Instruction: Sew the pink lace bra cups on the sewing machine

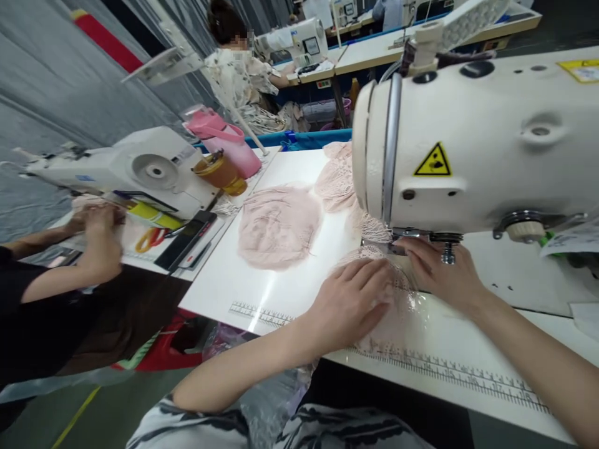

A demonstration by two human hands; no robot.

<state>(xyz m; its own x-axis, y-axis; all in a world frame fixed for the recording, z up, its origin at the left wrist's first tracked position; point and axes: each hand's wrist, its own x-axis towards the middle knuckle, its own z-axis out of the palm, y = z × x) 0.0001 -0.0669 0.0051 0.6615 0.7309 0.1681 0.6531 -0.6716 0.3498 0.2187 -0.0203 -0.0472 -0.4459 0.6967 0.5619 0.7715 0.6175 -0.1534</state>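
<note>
Pale pink lace fabric (pixel 381 333) lies beneath the head of a white sewing machine (pixel 472 143) and spreads toward the table's front edge. My left hand (pixel 353 302) rests over it, fingers bent and close together, gripping the cloth left of the needle area. Close to the presser foot, my right hand (pixel 444 274) has thumb and fingers drawn together at the fabric's edge; the machine head partly hides its fingertips. More pink lace (pixel 337 178) is bunched behind the machine head. To the left, a roundish stack of pink fabric (pixel 279 227) lies flat.
A printed ruler scale (pixel 449 368) runs along the table's front edge. At left stand a second sewing machine (pixel 150 165), a pink bottle (pixel 229 140) and an amber cup (pixel 222 174). A co-worker's hands (pixel 100 218) work there, near orange-handled scissors (pixel 152 239). Another person sits behind.
</note>
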